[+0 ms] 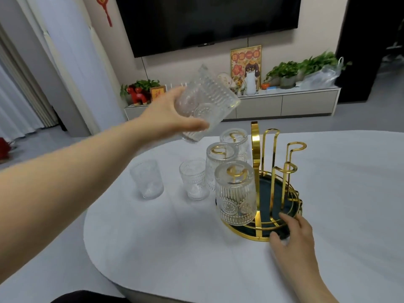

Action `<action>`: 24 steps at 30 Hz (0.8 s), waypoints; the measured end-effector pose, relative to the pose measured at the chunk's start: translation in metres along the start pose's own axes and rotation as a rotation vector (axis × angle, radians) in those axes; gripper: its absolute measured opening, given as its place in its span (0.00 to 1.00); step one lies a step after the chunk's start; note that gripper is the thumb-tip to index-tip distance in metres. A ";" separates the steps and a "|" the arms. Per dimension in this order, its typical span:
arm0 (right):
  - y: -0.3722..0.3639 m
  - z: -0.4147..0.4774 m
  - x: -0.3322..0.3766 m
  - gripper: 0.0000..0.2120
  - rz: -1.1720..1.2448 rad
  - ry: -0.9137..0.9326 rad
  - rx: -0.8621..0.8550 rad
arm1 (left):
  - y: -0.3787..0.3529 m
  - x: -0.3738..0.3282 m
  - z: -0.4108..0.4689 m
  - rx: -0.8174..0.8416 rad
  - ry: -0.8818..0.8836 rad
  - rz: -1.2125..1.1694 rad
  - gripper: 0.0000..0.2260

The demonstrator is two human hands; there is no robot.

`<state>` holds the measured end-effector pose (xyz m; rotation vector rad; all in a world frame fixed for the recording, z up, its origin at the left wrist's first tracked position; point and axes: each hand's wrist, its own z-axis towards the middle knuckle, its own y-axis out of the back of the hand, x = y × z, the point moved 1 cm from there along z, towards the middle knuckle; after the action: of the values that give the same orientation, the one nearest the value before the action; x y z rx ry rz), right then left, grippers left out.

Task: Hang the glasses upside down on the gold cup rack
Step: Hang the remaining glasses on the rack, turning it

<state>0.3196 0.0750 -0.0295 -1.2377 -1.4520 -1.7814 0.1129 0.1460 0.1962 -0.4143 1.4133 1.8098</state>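
Glasses of clear embossed pattern are sitting in three places. Three are already hanging mouth-down on the gold wire cup rack (247,236): the front glass (235,193), the middle glass (218,158) and the back glass (235,141), each with a peg showing through its base. Two upright tumblers (147,179) (193,179) are waiting on the white oval table (175,248), just left of the rack.

One more ribbed glass (207,101) is being carried in the air above and behind the hung ones. The left hand (168,114) is wrapping round its body, thumb on the near side, and is tilting it, probably so the mouth will come down over a peg.

The right hand (290,235) is gripping the near rim of the rack's dark tray, fingers over the gold edge and thumb outside it. It is likely steadying or turning the rack so that one of the bare looped pegs (296,147) on its right side is facing the incoming glass.
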 end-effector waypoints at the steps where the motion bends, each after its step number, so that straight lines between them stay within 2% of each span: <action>1: 0.000 0.000 0.000 0.21 0.004 -0.002 0.004 | 0.000 -0.011 0.009 0.031 -0.016 -0.018 0.24; 4: 0.001 0.002 -0.002 0.21 0.011 -0.012 0.013 | -0.004 -0.042 0.036 0.115 -0.089 0.050 0.24; 9: -0.004 0.003 -0.004 0.22 -0.018 -0.033 0.017 | -0.038 -0.072 0.081 0.230 -0.177 0.463 0.37; 11: -0.007 0.004 -0.004 0.23 -0.065 -0.042 0.021 | -0.055 -0.079 0.095 0.310 -0.192 0.566 0.38; 24: -0.014 0.017 -0.003 0.24 -0.068 -0.109 0.010 | -0.110 -0.072 0.131 0.440 -0.193 0.827 0.39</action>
<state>0.3148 0.0946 -0.0389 -1.3129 -1.5795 -1.7730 0.2670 0.2473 0.2139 0.6488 1.9342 1.9715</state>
